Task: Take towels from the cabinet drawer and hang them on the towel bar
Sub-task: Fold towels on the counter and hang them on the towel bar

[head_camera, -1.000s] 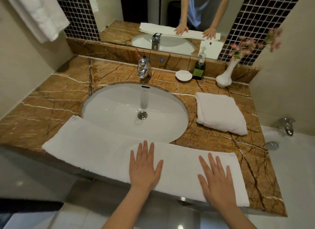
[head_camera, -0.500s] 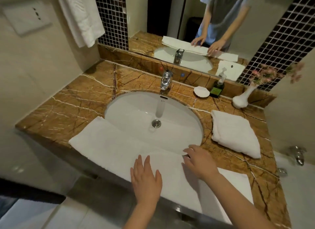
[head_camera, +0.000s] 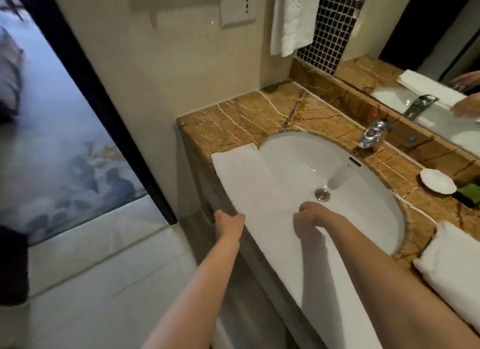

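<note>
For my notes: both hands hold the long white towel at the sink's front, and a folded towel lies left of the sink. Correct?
One error: the head view shows the folded towel lying right of the sink, not left. The left hand and right hand do both hold the long white towel at the sink's front.

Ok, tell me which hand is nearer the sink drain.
Right. The right hand pinches the long towel just in front of the drain; the left hand grips the towel's front edge at the lip of the counter, farther off to the left.
</note>
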### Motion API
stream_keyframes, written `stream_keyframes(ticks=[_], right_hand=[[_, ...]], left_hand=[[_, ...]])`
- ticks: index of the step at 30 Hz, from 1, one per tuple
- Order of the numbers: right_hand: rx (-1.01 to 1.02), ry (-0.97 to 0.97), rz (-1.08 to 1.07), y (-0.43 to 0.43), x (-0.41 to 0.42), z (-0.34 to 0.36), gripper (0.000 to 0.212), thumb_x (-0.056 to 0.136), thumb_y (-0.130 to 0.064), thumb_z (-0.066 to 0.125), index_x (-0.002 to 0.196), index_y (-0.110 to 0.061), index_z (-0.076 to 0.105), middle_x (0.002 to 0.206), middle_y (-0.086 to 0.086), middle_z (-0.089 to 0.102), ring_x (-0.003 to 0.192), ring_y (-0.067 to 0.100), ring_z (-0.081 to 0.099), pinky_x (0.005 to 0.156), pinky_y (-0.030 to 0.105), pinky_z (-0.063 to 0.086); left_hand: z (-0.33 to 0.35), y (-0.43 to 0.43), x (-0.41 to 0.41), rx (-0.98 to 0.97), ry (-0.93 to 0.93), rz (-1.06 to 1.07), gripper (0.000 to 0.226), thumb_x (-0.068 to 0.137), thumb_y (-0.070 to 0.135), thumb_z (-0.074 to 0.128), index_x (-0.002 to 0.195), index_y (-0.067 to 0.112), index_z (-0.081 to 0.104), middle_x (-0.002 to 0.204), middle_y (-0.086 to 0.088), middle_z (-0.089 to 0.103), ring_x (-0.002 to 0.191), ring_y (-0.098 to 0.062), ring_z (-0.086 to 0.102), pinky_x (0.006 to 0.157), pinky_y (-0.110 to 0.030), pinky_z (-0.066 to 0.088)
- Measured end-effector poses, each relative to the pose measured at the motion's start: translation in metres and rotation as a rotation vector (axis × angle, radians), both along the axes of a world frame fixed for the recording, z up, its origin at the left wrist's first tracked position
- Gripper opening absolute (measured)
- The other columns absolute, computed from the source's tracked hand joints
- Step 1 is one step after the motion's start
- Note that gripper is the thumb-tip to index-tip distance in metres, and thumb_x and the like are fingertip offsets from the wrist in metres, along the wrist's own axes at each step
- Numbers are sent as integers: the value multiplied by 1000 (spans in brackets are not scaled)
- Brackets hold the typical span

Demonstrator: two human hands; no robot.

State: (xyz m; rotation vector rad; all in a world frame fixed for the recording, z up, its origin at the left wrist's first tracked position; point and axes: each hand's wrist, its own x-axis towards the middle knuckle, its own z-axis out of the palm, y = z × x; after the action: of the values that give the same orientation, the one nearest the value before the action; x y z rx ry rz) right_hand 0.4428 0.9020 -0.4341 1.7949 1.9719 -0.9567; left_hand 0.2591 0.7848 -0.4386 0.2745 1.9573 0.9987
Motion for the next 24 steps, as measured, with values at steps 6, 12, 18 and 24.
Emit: stream_keyframes(ticks=[6,12,18,24], right_hand=[[-2,54,-89,-4,-10,-16,14,90,-14,54,103,-10,55,98,13,52,88,25,49,77,33,42],[-25,83,-146,-1,0,-7,30,91,-13,52,114,5,57,98,16,51,116,39,56,59,30,44],[24,78,-72,2,8,10,23,92,-20,57,102,1,60,103,15,59,100,31,60,72,31,51],[37,153,-95,-3,9,36,45,91,-25,60,123,6,57,124,21,61,112,35,61,98,42,49]], left_hand=[[-7,-24,15,-73,-368,-45,5,85,16,62,82,12,61,70,-1,62,61,-13,59,81,-35,41],[-10,-26,34,-55,-393,-51,11,84,21,67,89,13,61,73,0,62,61,-11,59,80,-33,41],[-16,-22,45,-85,-347,-35,49,82,20,70,125,6,52,105,-9,62,81,-17,58,77,-35,45],[-3,-17,42,-33,-374,-25,15,82,13,70,78,12,56,75,-2,55,65,-13,53,72,-30,45]])
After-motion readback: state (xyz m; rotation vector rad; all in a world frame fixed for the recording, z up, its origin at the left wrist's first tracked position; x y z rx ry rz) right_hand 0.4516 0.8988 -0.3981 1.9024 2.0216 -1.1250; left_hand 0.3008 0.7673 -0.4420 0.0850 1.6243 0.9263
